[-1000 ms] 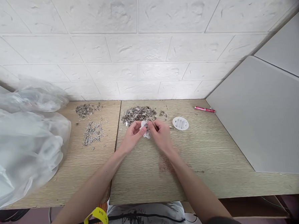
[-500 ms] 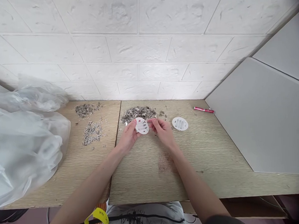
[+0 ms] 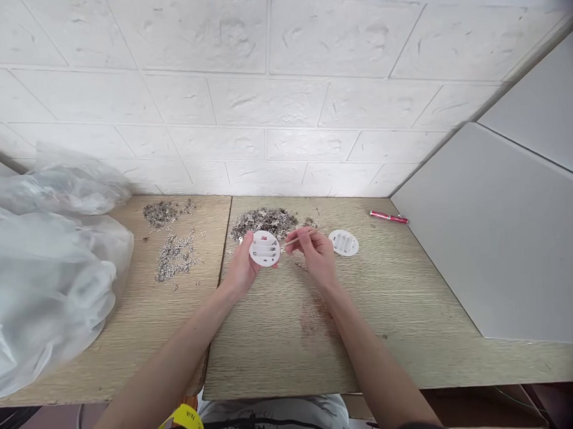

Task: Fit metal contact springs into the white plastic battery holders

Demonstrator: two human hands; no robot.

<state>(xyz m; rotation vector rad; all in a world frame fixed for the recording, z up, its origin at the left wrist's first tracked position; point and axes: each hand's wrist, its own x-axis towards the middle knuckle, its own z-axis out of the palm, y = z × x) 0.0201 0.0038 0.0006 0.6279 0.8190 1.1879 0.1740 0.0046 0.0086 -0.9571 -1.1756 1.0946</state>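
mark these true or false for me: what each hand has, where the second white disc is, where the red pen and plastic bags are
1. The left hand holds a white disc. True.
2. The right hand is empty. False: the right hand holds a thin stick.
3. A second white disc lies on the table. True.
4. The red pen lies between the hands. False: the red pen is right of both.
5. The plastic bags are at the left. True.

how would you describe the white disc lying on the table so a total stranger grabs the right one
Find the big grey panel on the right, then the red pen-like stick beside it. Left of that, next to the right hand, lies the white disc. It rests on wood; its lookalike is in the left hand.
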